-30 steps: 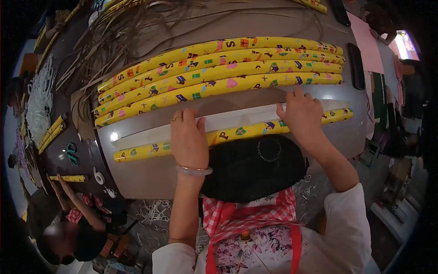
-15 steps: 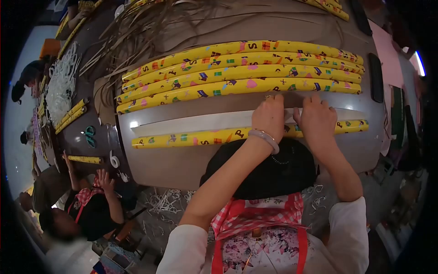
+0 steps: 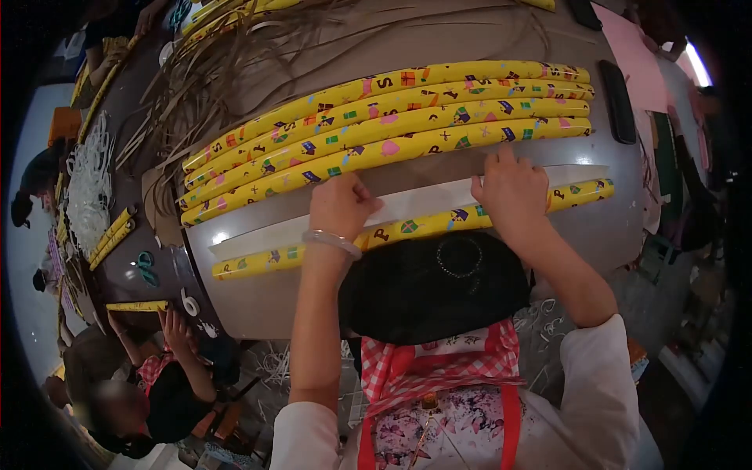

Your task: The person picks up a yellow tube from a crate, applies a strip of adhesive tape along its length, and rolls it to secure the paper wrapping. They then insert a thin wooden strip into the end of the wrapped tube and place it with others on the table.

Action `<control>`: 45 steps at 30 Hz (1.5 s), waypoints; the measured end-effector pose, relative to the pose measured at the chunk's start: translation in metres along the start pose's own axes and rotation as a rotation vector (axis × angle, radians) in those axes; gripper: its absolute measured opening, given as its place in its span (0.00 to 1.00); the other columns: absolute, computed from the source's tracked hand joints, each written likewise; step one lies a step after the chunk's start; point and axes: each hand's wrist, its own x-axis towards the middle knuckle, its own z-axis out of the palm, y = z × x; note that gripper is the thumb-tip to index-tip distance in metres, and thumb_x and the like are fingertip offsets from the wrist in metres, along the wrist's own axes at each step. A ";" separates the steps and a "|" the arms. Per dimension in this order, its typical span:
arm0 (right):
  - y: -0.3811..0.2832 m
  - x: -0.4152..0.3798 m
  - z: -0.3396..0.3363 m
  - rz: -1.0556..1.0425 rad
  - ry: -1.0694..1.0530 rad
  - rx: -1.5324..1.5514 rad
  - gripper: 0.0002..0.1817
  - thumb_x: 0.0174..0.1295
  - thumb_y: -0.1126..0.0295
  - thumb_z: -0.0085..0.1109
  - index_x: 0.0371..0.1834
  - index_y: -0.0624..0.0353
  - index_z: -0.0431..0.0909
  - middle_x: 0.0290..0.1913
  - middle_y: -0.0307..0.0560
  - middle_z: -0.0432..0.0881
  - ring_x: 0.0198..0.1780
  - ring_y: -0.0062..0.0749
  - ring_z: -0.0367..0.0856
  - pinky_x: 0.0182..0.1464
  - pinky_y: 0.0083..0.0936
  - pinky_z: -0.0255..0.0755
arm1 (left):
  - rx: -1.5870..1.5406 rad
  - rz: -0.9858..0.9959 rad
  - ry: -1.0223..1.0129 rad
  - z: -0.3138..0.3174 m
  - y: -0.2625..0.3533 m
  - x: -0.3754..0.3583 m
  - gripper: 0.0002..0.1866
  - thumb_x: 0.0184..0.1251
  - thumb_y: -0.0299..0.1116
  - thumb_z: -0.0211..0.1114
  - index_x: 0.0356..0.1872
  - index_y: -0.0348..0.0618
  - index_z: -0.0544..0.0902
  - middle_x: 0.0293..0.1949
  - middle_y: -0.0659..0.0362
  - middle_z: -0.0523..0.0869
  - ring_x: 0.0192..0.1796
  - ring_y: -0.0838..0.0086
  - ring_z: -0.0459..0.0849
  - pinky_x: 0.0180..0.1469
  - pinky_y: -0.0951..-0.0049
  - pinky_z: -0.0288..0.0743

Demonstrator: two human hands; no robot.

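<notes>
Before me lies a partly rolled sheet of yellow printed wrapping paper point(image 3: 407, 225), its white inner side point(image 3: 427, 200) showing as a long strip along the far edge. My left hand point(image 3: 341, 205), with a bracelet at the wrist, is closed over the white strip left of the middle. Its thumb and fingers come together; whatever they pinch is too small to make out. Resting on the paper's right half, my right hand point(image 3: 515, 192) has its thumb apart from the bent fingers, which reach past the far edge. Several finished yellow rolls point(image 3: 392, 146) lie side by side just beyond.
Brown strips point(image 3: 235, 86) are tangled at the far left. A black phone-like object point(image 3: 617, 102) lies at the right edge. Green scissors point(image 3: 145, 269), a white tape roll point(image 3: 189, 302) and a heap of white strips point(image 3: 90, 184) are on the left table, where another person point(image 3: 176, 384) works.
My left hand has moved left along the white strip, away from my right hand, which stays on the right half. The view has shifted slightly. The other person's hand has moved to their yellow roll.
</notes>
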 end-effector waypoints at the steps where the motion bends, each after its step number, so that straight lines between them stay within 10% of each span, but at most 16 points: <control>1: 0.000 0.000 0.000 0.000 -0.009 0.001 0.05 0.38 0.70 0.60 0.15 0.56 0.73 0.22 0.41 0.70 0.23 0.35 0.73 0.23 0.31 0.65 | 0.016 0.018 -0.002 -0.005 -0.013 0.001 0.12 0.41 0.34 0.76 0.23 0.39 0.82 0.24 0.53 0.84 0.31 0.60 0.84 0.37 0.65 0.77; 17: 0.002 0.001 -0.001 0.024 -0.031 0.021 0.05 0.43 0.70 0.58 0.17 0.57 0.75 0.24 0.42 0.71 0.24 0.37 0.73 0.24 0.33 0.65 | 0.023 -0.167 -0.050 -0.043 -0.049 -0.013 0.15 0.46 0.35 0.76 0.22 0.34 0.80 0.17 0.56 0.83 0.21 0.76 0.82 0.24 0.75 0.74; 21: 0.001 0.000 0.004 0.067 -0.232 -0.030 0.14 0.45 0.57 0.64 0.26 0.57 0.80 0.31 0.44 0.75 0.30 0.39 0.78 0.30 0.36 0.72 | 0.196 0.140 0.331 -0.009 -0.014 -0.036 0.08 0.55 0.28 0.67 0.31 0.35 0.79 0.26 0.50 0.84 0.30 0.61 0.84 0.33 0.65 0.76; 24: 0.001 0.000 0.001 0.018 -0.103 0.057 0.07 0.47 0.68 0.58 0.20 0.60 0.79 0.26 0.45 0.72 0.27 0.40 0.75 0.27 0.34 0.64 | -0.006 0.357 0.241 0.030 0.051 -0.032 0.05 0.56 0.24 0.64 0.32 0.36 0.77 0.29 0.48 0.83 0.34 0.53 0.82 0.36 0.60 0.75; 30: -0.006 0.005 -0.005 0.145 -0.190 0.110 0.24 0.62 0.50 0.50 0.25 0.61 0.82 0.29 0.49 0.75 0.33 0.43 0.77 0.32 0.38 0.68 | -0.053 0.369 0.160 0.084 0.083 0.005 0.06 0.55 0.23 0.62 0.33 0.35 0.74 0.30 0.41 0.82 0.37 0.45 0.80 0.37 0.55 0.74; 45: 0.144 -0.007 -0.038 -0.074 -0.299 0.677 0.28 0.54 0.43 0.60 0.23 0.62 0.81 0.32 0.46 0.75 0.39 0.40 0.76 0.46 0.35 0.67 | -0.061 0.210 0.043 0.077 0.091 0.013 0.11 0.47 0.28 0.73 0.27 0.37 0.79 0.21 0.54 0.81 0.24 0.68 0.81 0.29 0.71 0.74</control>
